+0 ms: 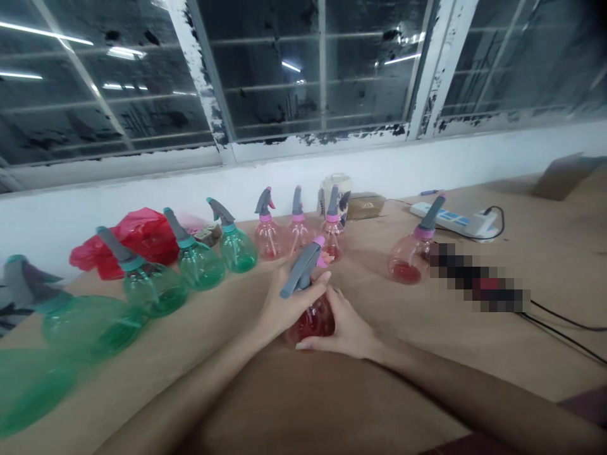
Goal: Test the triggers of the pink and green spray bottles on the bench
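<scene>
A spray bottle (313, 320) with a clear pink body, red liquid inside and a grey and pink trigger head stands in front of me on the table, between both hands. My left hand (293, 297) is closed around its neck, just under the grey trigger head. My right hand (348, 325) wraps the lower body from the right, thumb across the near side. Part of the bottle's neck is hidden behind my fingers. Beyond it are more pink spray bottles, the nearest a pink bottle (333, 235) right behind my hands.
Several green spray bottles, one a green bottle (202, 268), line the left side. A pink spray bottle (406, 258) stands at right beside a pixelated dark object (478, 278) with cables. Behind are a red plastic bag (147, 234), a white power strip (455, 220) and a cardboard box (566, 175).
</scene>
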The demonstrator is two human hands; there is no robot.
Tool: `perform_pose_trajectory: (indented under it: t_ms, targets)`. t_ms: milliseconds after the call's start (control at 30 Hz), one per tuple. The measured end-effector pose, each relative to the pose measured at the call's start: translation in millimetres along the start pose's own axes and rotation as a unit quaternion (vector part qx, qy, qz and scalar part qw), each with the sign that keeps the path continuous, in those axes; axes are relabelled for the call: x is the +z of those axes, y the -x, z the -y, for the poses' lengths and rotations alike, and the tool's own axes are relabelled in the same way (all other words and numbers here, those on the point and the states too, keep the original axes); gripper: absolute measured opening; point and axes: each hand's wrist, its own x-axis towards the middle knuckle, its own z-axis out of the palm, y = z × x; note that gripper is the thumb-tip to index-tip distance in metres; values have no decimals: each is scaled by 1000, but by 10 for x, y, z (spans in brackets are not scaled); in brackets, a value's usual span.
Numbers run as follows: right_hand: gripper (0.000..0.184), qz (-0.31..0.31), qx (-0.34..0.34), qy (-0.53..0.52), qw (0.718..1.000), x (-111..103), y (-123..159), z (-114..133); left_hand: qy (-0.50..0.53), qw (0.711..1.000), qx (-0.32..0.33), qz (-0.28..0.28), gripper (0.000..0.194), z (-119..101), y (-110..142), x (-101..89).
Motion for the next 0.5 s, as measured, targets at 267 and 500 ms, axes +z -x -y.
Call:
perform_pose_trajectory:
  t_ms: [267,500]
  targets:
    - [102,3,2,8,1000,-5,8,-26,-5,1000,3,-26,15,-35,15,16]
    - [102,8,-7,9,1000,-12,8,-20,-4,1000,-15,-7,19,-47,16,-1]
